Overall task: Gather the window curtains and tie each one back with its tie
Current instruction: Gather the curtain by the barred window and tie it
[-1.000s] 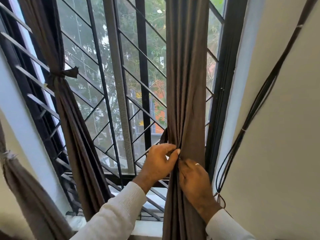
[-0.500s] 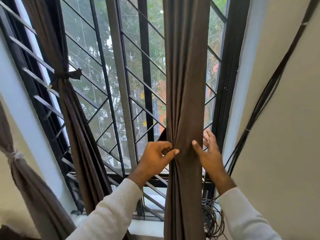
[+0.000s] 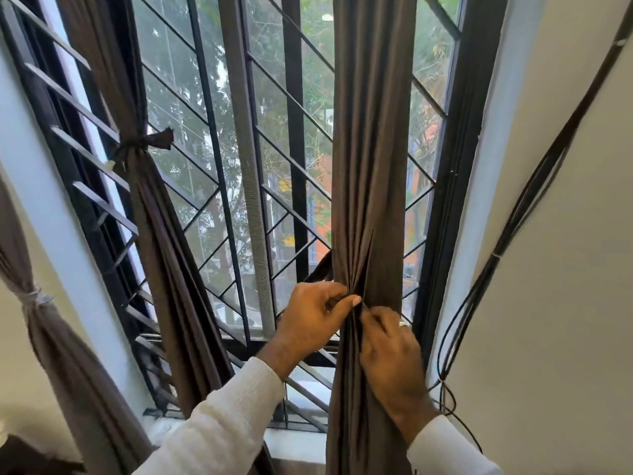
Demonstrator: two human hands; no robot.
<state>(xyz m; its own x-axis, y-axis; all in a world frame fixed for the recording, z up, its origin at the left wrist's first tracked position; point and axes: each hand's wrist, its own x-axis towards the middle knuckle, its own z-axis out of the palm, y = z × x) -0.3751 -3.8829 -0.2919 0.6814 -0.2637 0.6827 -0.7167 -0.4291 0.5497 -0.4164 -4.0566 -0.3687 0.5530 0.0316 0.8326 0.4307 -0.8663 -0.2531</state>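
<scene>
A brown right curtain (image 3: pixel 371 149) hangs gathered in front of the barred window. My left hand (image 3: pixel 313 315) pinches its folds from the left, with a dark strip of its tie (image 3: pixel 320 269) showing just above the knuckles. My right hand (image 3: pixel 394 358), ring on one finger, presses on the folds from the front right. The left curtain (image 3: pixel 161 241) is bunched and held by a knotted dark tie (image 3: pixel 144 144).
A third brown curtain (image 3: pixel 61 354) at the far left is bound with a pale tie. Black cables (image 3: pixel 507 241) run down the cream right wall and loop near my right wrist. The black window grille (image 3: pixel 219 173) and the sill lie behind the curtains.
My right hand came back from the curtain's right edge, where it was spread open, onto the front folds next to my left hand. My left hand kept its pinch.
</scene>
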